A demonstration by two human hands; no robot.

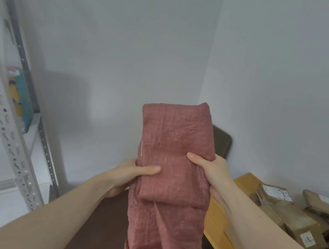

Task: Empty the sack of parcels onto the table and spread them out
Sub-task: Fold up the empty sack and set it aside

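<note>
A dusty red woven sack (177, 147) is folded over into a flat bundle and held up in the air in front of me, its loose end hanging down. My left hand (137, 173) grips its left edge, thumb across the front. My right hand (208, 169) grips the right edge the same way, a little higher. Several brown parcels (299, 219) with white labels lie piled on the yellow wooden table (219, 235) at the lower right, beside my right forearm.
A grey metal shelving rack (10, 122) stands at the left with colourful boxes (20, 100) on it. White walls meet in a corner straight ahead. A dark chair back (222, 141) shows behind the sack. A dark brown surface (100, 232) lies below my arms.
</note>
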